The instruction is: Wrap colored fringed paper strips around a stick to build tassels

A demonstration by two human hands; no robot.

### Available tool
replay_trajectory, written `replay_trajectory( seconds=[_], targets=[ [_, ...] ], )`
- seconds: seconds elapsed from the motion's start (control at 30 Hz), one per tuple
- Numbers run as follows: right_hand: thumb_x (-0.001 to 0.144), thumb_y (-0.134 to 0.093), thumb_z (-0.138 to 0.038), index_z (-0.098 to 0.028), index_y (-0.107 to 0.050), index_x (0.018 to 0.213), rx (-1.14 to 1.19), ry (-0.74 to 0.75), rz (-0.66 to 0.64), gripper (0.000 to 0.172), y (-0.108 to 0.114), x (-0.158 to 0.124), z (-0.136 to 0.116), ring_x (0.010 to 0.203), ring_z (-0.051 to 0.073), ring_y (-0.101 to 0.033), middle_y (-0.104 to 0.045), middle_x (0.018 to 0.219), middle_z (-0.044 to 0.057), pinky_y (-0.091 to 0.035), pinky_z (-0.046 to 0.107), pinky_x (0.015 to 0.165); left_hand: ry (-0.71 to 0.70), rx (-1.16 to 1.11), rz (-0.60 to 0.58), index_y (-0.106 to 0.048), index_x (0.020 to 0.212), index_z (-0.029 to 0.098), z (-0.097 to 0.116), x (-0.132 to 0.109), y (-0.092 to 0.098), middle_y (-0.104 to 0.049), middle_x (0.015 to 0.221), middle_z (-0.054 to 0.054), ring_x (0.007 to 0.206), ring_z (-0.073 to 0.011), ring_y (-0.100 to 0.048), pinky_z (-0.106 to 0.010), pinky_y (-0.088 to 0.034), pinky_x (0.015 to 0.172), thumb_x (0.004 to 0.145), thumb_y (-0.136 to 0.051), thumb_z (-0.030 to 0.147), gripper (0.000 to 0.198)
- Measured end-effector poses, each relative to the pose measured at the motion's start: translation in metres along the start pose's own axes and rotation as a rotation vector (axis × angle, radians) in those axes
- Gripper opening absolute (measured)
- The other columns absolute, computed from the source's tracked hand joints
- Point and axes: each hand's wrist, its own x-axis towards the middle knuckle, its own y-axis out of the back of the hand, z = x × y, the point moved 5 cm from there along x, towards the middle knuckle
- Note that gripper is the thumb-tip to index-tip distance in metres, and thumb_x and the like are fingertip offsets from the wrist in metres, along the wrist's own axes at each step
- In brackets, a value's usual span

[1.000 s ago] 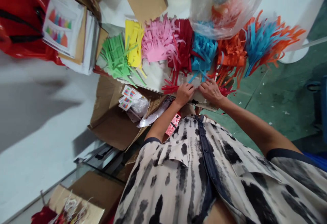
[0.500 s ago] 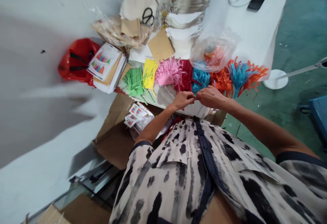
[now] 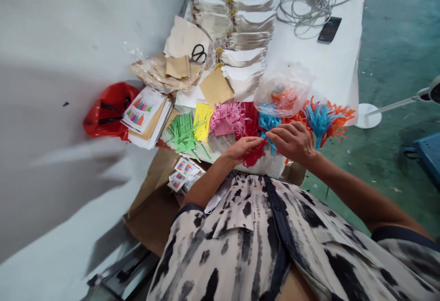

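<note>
Head view is showing one red bag (image 3: 106, 111), one leaflet stack (image 3: 146, 117), fringed paper bunches (image 3: 182, 134) in six colours, left hand (image 3: 244, 150) pinched shut on red fringe (image 3: 254, 154), right hand (image 3: 292, 141) also pinching it, one plastic bag (image 3: 283, 92) lying partly over the blue bunch.

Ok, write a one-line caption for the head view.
Left hand and right hand handle red fringed paper beside a row of coloured fringed paper.
</note>
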Motion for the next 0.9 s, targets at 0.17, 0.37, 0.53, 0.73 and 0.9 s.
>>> replay_trajectory(
  seconds=[0.17, 0.37, 0.53, 0.73, 0.9],
  targets=[
    [0.11, -0.066, -0.022, -0.032, -0.079, 0.119, -0.036, 0.063, 0.264, 0.019, 0.0, -0.004, -0.002, 0.106, 0.018, -0.075, -0.087, 0.11, -0.002, -0.045, 0.04, 0.093, 0.102, -0.217, -0.065, -0.078, 0.097, 0.013, -0.009, 0.001, -0.009, -0.077, 0.079, -0.002, 0.071, -0.017, -0.078, -0.034, -0.067, 0.084, 0.089, -0.095, 0.043, 0.035],
    [0.106, -0.072, -0.019, -0.03, -0.081, 0.114, -0.001, 0.046, 0.373, 0.016, 0.002, 0.005, -0.001, 0.096, 0.016, -0.078, -0.088, 0.104, -0.002, -0.048, 0.038, 0.091, -0.076, -0.203, 0.007, -0.077, 0.092, 0.015, -0.009, 0.01, -0.004, -0.079, 0.084, -0.001, 0.076, -0.0166, -0.077, -0.035, -0.067, 0.086, 0.062, -0.11, 0.048, 0.056],
    [0.105, -0.074, -0.035, -0.026, -0.084, 0.094, 0.446, -0.387, 0.258, 0.018, -0.012, 0.013, 0.015, 0.082, 0.02, -0.076, -0.085, 0.089, 0.002, -0.052, 0.038, 0.083, -0.382, 0.109, 0.224, -0.082, 0.091, 0.017, 0.002, 0.015, 0.008, -0.077, 0.08, 0.0, 0.074, -0.0123, -0.071, -0.024, -0.055, 0.074, 0.073, -0.102, 0.058, 0.049],
    [0.088, -0.082, -0.05, -0.022, -0.081, 0.079, 1.032, -0.774, 0.154, 0.03, -0.035, 0.014, 0.015, 0.066, 0.016, -0.064, -0.077, 0.075, 0.001, -0.049, 0.031, 0.066, -0.599, 0.177, 0.296, -0.086, 0.083, 0.02, 0.012, 0.018, 0.008, -0.082, 0.107, -0.005, 0.1, -0.0167, -0.075, -0.028, -0.059, 0.092, 0.074, -0.101, 0.056, 0.04],
    [0.085, -0.082, -0.051, -0.021, -0.083, 0.083, 1.165, -0.811, 0.094, 0.03, -0.04, 0.018, 0.019, 0.074, 0.018, -0.068, -0.08, 0.081, 0.003, -0.052, 0.031, 0.071, -0.493, 0.134, 0.313, -0.087, 0.086, 0.019, 0.006, 0.023, 0.012, -0.08, 0.082, -0.001, 0.078, -0.0143, -0.072, -0.027, -0.058, 0.081, 0.069, -0.104, 0.057, 0.045]
  ],
)
